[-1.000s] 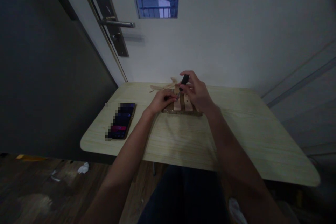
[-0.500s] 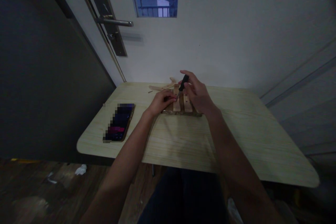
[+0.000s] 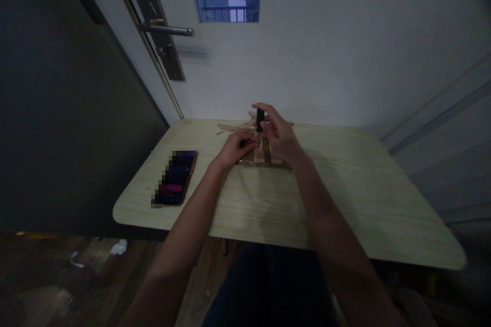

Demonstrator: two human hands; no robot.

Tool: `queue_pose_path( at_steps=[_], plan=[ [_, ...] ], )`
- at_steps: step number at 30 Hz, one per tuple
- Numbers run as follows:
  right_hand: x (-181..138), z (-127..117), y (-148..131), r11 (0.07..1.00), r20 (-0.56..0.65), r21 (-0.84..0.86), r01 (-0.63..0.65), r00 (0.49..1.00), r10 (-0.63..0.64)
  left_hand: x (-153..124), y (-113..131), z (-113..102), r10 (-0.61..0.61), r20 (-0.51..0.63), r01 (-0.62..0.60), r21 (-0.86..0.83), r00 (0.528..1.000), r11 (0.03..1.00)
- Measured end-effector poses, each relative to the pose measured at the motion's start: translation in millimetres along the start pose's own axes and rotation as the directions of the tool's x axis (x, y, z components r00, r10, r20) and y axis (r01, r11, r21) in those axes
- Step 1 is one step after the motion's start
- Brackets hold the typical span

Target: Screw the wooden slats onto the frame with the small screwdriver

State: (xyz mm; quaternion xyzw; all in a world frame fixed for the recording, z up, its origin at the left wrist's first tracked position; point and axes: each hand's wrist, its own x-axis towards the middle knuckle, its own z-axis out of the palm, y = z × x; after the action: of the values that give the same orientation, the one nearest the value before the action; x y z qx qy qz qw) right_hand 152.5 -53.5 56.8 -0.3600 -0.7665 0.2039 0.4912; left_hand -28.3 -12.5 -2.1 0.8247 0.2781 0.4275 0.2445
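In my right hand (image 3: 282, 135) is a screwdriver (image 3: 260, 120) with a black handle, held almost upright. Its lower end comes down by the tips of my left fingers. My left hand (image 3: 240, 147) rests at the left of a wooden strip (image 3: 259, 154), with thumb and fingertips pinched together; whatever they may hold is too small to make out. Partly under my right hand lies a second wooden strip (image 3: 275, 158). Both strips sit on a brown, shiny flat block (image 3: 245, 160) on the table.
Behind the block lie thin wooden pieces (image 3: 228, 126) and a small screw-like bit (image 3: 219, 133). A phone (image 3: 177, 179) lies at the left of the pale wooden table (image 3: 345, 199). A white door (image 3: 330, 51) with a metal handle (image 3: 172, 30) stands right behind the table.
My right hand has shifted a little left, and the screwdriver has gone from leaning right to nearly upright. My left hand keeps its place.
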Motion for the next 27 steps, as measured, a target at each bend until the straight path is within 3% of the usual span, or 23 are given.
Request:
queue_pose_path(
  at_steps=[6,12,17,27],
  plan=[
    [-1.6,-0.4,-0.5,0.998,-0.027,0.054,-0.029,0.999,0.031,-2.2,-6.8,1.2,0.091,-0.025,-0.091,-0.002,0.995,0.996],
    [1.7,-0.4,-0.5,0.99,-0.17,-0.104,-0.091,0.983,0.072,-3.2,-9.1,5.6,0.018,-0.039,-0.016,0.038,0.999,0.999],
    [1.9,-0.5,0.0,0.976,-0.202,-0.212,-0.049,0.979,0.005,-3.2,-4.6,7.4,0.001,-0.045,0.002,0.057,0.999,0.998],
    [-0.3,-2.3,-2.9,0.995,-0.153,-0.067,0.07,0.985,-0.079,-3.6,-4.4,6.9,0.007,-0.04,-0.005,0.063,0.999,0.998]
  ],
)
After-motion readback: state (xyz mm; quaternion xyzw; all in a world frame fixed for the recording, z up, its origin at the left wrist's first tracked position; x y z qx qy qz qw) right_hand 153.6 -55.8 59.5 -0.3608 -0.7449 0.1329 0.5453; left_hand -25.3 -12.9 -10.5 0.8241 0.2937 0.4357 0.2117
